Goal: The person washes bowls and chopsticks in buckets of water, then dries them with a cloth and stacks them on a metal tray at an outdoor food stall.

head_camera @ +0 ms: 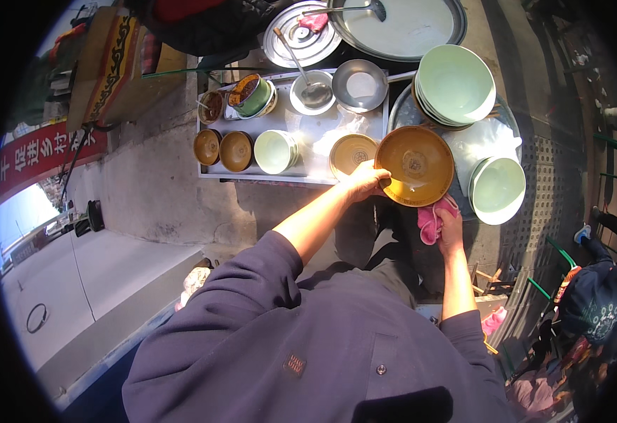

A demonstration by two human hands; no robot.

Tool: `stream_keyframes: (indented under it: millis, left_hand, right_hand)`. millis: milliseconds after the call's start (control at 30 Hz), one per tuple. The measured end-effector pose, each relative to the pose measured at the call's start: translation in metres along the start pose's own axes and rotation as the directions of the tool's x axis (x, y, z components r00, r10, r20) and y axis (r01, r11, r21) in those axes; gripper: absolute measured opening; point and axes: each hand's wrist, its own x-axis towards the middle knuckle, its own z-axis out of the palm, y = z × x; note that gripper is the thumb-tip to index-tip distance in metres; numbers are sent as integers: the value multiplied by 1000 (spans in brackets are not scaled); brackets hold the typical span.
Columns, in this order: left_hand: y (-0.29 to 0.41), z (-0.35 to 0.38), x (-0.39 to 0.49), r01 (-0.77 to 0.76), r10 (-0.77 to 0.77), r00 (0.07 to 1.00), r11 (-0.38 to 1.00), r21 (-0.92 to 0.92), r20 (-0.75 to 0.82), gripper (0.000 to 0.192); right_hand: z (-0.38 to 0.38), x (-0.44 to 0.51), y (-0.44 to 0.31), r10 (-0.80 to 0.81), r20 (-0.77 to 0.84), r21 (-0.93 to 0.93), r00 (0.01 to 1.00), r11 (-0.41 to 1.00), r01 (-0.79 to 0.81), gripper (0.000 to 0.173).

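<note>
My left hand [365, 181] grips the rim of a brown bowl [415, 166], tilted so that its inside faces me. Under the bowl's lower right edge, my right hand [449, 228] holds a pink cloth [431, 224] against or close to its outside; the exact contact is hidden. Another brown bowl [355, 153] sits on the metal tray table [316, 168], just behind my left hand. To the right are a tall stack of pale green bowls [456, 84] and a smaller pale green stack [498, 187], both on a round metal surface [462, 150].
Small brown bowls [236, 152], green bowls [275, 152], a pot of red sauce [245, 94], a ladle [316, 94] in a white bowl and a steel basin [360, 84] stand on the tray table. Beyond are a metal lid [282, 42] and a large pan [403, 31]. People sit at right.
</note>
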Motion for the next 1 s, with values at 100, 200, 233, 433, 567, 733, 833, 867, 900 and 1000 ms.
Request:
stream_keyframes:
  millis: [100, 200, 233, 433, 567, 733, 833, 867, 900, 1000]
  left_hand:
    - [-21, -47, -50, -84, 91, 995, 987, -140, 43, 42]
    - [-41, -100, -129, -130, 185, 974, 930, -343, 132, 57]
    - [-55, -125, -153, -128, 165, 984, 917, -377, 67, 59]
    - [-159, -284, -271, -362, 42, 827, 803, -474, -560, 51]
    - [-179, -417, -317, -217, -57, 365, 965, -145, -929, 34]
    - [-144, -530, -387, 599, 508, -71, 710, 371, -858, 51]
    - [-162, -606, -432, 644, 623, -247, 678, 355, -742, 66]
    - [-143, -615, -440, 594, 574, -225, 721, 356, -787, 64]
    - [-142, -631, -449, 501, 453, -251, 817, 285, -856, 62]
    - [-185, -687, -454, -160, -4, -46, 987, 4, -999, 50]
  right_hand:
    - [14, -13, 5, 37, 95, -83, 995, 996, -29, 50]
    - [25, -25, 16, 153, 118, -166, 981, 977, -133, 49]
    - [32, -30, 17, 166, 140, -181, 976, 974, -139, 47]
    - [51, -43, 50, 185, 154, -292, 971, 947, -134, 40]
    - [106, -54, 64, 220, 152, -344, 964, 926, -158, 37]
    - [195, -87, 84, 153, 186, -469, 971, 882, -49, 46]
    - [226, -94, 111, 196, 290, -515, 937, 857, -20, 51]
    - [244, -110, 110, 160, 288, -522, 944, 853, 15, 58]
    - [264, -120, 111, 169, 300, -530, 939, 848, 17, 65]
    - [323, -147, 114, 228, 304, -517, 925, 855, -40, 81]
